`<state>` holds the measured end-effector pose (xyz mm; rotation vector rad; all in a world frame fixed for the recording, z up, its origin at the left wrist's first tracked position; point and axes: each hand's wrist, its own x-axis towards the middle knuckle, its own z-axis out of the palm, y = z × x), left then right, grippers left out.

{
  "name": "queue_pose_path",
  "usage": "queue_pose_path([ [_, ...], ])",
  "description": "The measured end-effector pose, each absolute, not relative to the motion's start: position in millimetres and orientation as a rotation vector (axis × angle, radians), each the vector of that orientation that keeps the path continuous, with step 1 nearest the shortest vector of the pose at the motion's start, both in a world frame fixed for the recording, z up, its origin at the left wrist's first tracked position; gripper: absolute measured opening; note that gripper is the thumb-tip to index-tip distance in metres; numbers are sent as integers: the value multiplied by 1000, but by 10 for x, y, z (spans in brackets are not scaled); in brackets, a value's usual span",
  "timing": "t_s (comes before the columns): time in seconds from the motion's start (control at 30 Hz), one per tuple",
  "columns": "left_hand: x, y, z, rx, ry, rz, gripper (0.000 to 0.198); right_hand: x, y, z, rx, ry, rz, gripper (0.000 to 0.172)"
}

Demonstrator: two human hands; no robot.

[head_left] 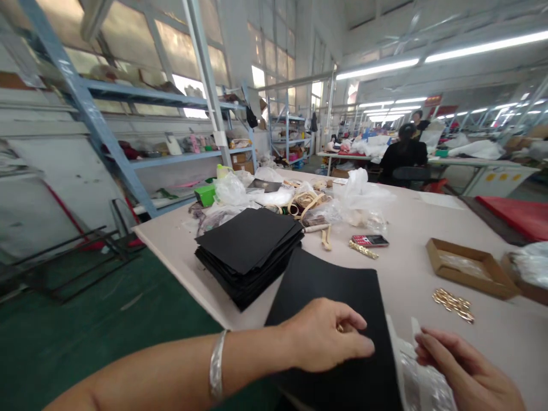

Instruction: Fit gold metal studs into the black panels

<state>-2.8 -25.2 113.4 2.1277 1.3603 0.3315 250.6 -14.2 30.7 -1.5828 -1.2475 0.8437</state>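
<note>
Factory workroom with a dark green floor [85, 302], tall windows and blue steel shelving [98, 131] loaded with boxes and bags. Far off, a seated person in black [402, 154] works at another table. Nearer, a long pale beige worktable [406, 285] runs away from the viewer, with a heap of crumpled clear plastic bags [363, 197] toward its far end. On the table's left side sits a thick stack of square black sheets [248, 251].

Nearest the viewer, a single black sheet [329, 297] lies over the table's near edge. The left hand [325, 337], with a silver bangle [216, 365] at the wrist, rests on that sheet, fingers loosely curled and fingertips on its surface. The right hand [466, 365] sits to its right, fingers bent at the edge of a crinkled clear plastic sheet [423, 371]; whether they pinch it, I cannot tell.

Right of the hands are a shallow cardboard tray [468, 268] and a small pile of gold chain pieces [454, 305]. Farther up lies a red and black mobile phone [370, 240].
</note>
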Motion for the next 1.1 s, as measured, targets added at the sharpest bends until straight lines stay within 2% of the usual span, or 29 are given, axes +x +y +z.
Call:
queue_pose_path([
  [0.17,139,102,807,2312,1354,274,64,2576,-235,285,-1475,-1055,1006,50],
  [0.33,152,640,541,2355,1412,49,81,2531,-407,225,-1398,-1004,1193,36],
  [0.47,198,793,515,2355,1442,-144,78,2313,-451,274,-1410,-1199,1224,28],
  [0.6,258,832,566,2349,1455,-276,71,2122,-323,192,-1425,-1329,1253,27],
  [0.8,340,859,583,2386,1479,-315,80,2084,-83,55,-1596,-1401,1346,27],
  [1.1,397,1106,743,2283,1452,-536,61,2017,28,96,-1766,-1473,1307,24],
])
